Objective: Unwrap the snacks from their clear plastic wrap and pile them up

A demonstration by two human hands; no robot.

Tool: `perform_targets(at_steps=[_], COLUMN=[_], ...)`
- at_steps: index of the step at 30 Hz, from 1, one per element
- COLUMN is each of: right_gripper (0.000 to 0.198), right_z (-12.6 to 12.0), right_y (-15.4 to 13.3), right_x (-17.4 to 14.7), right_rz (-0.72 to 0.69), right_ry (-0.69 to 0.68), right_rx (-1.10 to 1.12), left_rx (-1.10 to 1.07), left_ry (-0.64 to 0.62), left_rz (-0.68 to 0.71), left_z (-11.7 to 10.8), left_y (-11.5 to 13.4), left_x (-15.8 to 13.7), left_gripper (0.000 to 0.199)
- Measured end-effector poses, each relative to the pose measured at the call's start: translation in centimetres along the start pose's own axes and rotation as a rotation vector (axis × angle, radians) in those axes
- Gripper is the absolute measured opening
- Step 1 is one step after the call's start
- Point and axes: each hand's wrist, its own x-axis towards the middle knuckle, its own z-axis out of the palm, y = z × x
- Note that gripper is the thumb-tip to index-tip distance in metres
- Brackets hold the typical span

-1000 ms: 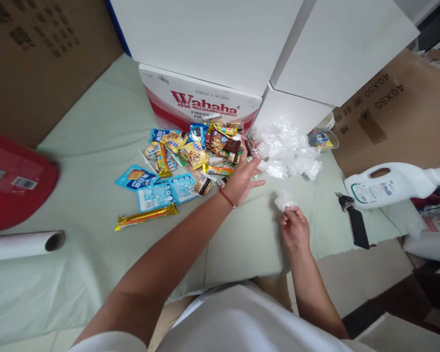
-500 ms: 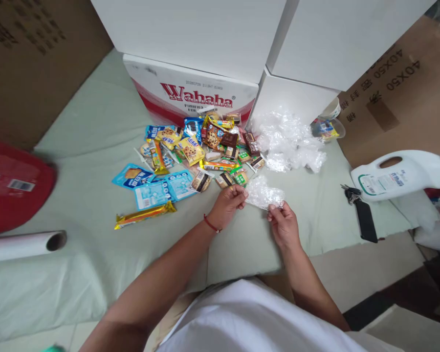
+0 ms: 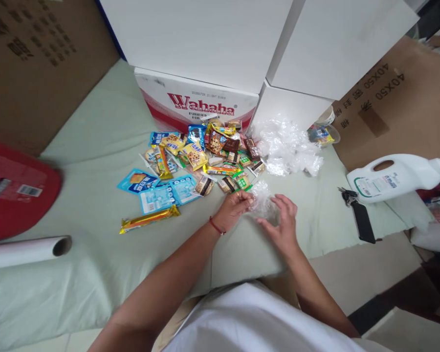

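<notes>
My left hand (image 3: 236,210) pinches the left side of a crumpled clear plastic bag (image 3: 262,199). At the bag's right side my right hand (image 3: 281,220) is open, thumb and fingers spread apart; whether a fingertip touches the plastic I cannot tell. Just beyond my left hand lies a heap of wrapped snacks (image 3: 196,155), with cookies, wafers and biscuits in small packets. A pile of clear plastic bags (image 3: 284,149) sits beyond my right hand. Left of my hands are a flat light-blue wrapper (image 3: 157,198) and a yellow-orange snack bar (image 3: 150,218).
White boxes (image 3: 201,44) stand stacked behind the snacks, a Wahaha carton (image 3: 201,103) at the bottom. On the right are a white jug (image 3: 392,178), keys with a black case (image 3: 363,221) and plastic tubs (image 3: 324,134). At left are a red container (image 3: 18,190) and a white roll (image 3: 25,252).
My right hand has let its fingers come apart, having pinched the bag's right edge before. The stretched bag has bunched up toward my left hand. The camera view has shifted slightly.
</notes>
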Motion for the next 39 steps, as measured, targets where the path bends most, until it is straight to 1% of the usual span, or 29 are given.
perform_targets(at_steps=[1,2,3,4,6,7,9,11,13,15,17,19,20,22,24,25,27,28,30,32,33,34,36,38,39], right_gripper=[0.038,0.029,0.024,0.023,0.028,0.032,0.038,0.04,0.041,0.042,0.042,0.047,0.048,0.04,0.03,0.028,0.032,0.036,0.043,0.048,0.048,0.045,0.036,0.031,0.031], right_z=[0.4,0.7,0.8,0.8,0.0,-0.7,-2.4,-3.8,-4.2,-3.5,-1.8,0.3,1.3,2.6,2.7,2.4,1.3,0.7,-0.5,-1.5,-1.9,-2.4,-3.3,-4.2,-4.5], right_y=[-0.1,-0.1,0.0,0.0,0.2,0.3,0.6,1.3,2.2,3.2,4.0,4.4,4.5,4.7,4.9,5.0,5.1,5.1,4.7,3.8,3.2,2.5,1.4,0.8,0.8], right_x=[0.3,0.6,0.9,1.2,1.8,2.1,2.8,3.6,4.6,5.7,6.7,7.4,7.7,8.3,9.3,10.1,12.3,13.6,16.3,18.3,18.8,18.8,17.6,15.1,13.6], right_rz=[0.012,0.068,0.159,0.272,0.509,0.605,0.732,0.786,0.768,0.708,0.636,0.543,0.497,0.431,0.415,0.42,0.442,0.455,0.484,0.499,0.491,0.471,0.406,0.354,0.352], right_ry=[-0.04,-0.054,-0.045,-0.025,0.022,0.029,-0.022,-0.093,-0.094,-0.073,-0.109,-0.193,-0.235,-0.313,-0.378,-0.393,-0.353,-0.295,-0.127,0.019,0.055,0.067,0.053,0.04,0.047], right_rx=[0.042,0.111,0.202,0.309,0.531,0.627,0.763,0.809,0.761,0.62,0.43,0.247,0.178,0.106,0.113,0.133,0.205,0.261,0.395,0.485,0.503,0.508,0.498,0.481,0.473], left_rx=[0.012,0.016,0.011,-0.002,-0.047,-0.073,-0.127,-0.177,-0.211,-0.215,-0.194,-0.147,-0.115,-0.05,-0.011,-0.006,-0.012,-0.022,-0.052,-0.098,-0.125,-0.151,-0.198,-0.235,-0.25], left_ry=[-0.03,-0.055,-0.069,-0.074,-0.06,-0.047,-0.037,-0.063,-0.142,-0.285,-0.45,-0.569,-0.601,-0.627,-0.634,-0.633,-0.621,-0.608,-0.562,-0.479,-0.42,-0.352,-0.21,-0.096,-0.053], left_rz=[-0.009,-0.015,-0.017,-0.019,-0.026,-0.032,-0.053,-0.086,-0.138,-0.198,-0.267,-0.325,-0.346,-0.369,-0.388,-0.399,-0.417,-0.421,-0.416,-0.373,-0.336,-0.294,-0.213,-0.158,-0.14], left_z=[0.0,0.0,-0.1,-0.1,-0.3,-0.4,-0.5,-0.6,-0.7,-0.8,-0.9,-1.1,-1.1,-1.3,-1.4,-1.4,-1.5,-1.4,-1.3,-1.2,-1.1,-1.0,-1.0,-1.1,-1.2], left_y=[-0.1,-0.2,-0.2,-0.2,0.0,0.1,0.4,0.8,1.1,1.3,1.5,1.4,1.4,1.3,1.2,1.2,1.2,1.2,1.3,1.4,1.4,1.5,1.7,1.8,1.8], left_x=[-0.1,-0.2,-0.3,-0.3,-0.2,-0.1,0.1,0.1,-0.1,-0.5,-1.0,-1.4,-1.6,-1.7,-1.6,-1.5,-1.3,-1.2,-1.0,-0.7,-0.6,-0.4,-0.1,0.3,0.4], left_gripper=[0.044,0.043,0.042,0.041,0.039,0.038,0.038,0.037,0.035,0.035,0.036,0.038,0.039,0.041,0.043,0.044,0.044,0.045,0.045,0.044,0.044,0.043,0.04,0.038,0.037])
